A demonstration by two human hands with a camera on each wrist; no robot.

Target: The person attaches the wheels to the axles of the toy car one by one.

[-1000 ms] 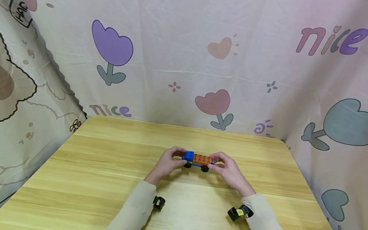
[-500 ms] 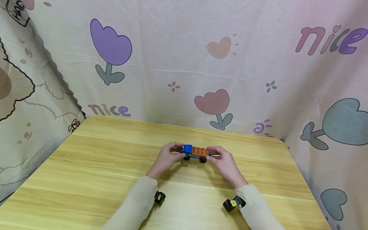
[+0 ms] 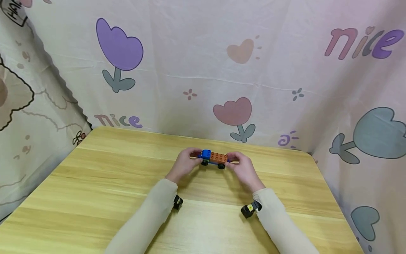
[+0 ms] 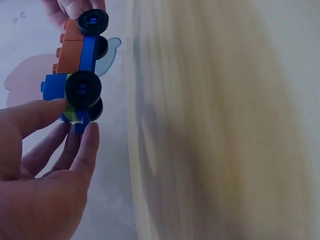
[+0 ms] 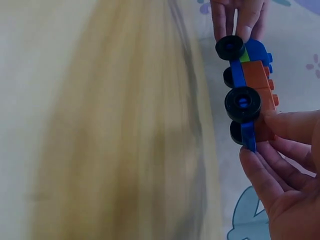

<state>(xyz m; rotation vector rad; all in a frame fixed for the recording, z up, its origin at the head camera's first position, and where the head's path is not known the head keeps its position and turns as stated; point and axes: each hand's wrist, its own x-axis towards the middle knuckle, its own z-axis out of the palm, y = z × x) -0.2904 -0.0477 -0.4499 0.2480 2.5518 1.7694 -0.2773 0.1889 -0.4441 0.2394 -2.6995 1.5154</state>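
Note:
Both hands hold a toy truck (image 3: 218, 157) built of studded bricks, with a blue cab, an orange back and black wheels. My left hand (image 3: 183, 164) pinches the blue cab end between thumb and fingers. At the orange rear end, my right hand (image 3: 243, 170) grips with thumb and fingers. In the left wrist view the truck (image 4: 72, 56) shows its blue chassis and a green piece under the cab. The right wrist view shows the truck (image 5: 259, 75) from its other side, wheels facing the camera. Its wheels are off the tabletop in both wrist views.
A wooden table (image 3: 95, 190) fills the lower part of the head view. Behind it hangs a patterned cloth (image 3: 177, 53) with flowers, hearts and lettering. Each wrist wears a black camera, the left camera (image 3: 178, 202) and the right camera (image 3: 248, 210), below beige sleeves.
Both hands have carried the truck away from the body, toward the table's far edge, and slightly left. Their hold on it looks the same. The head view has shifted a little.

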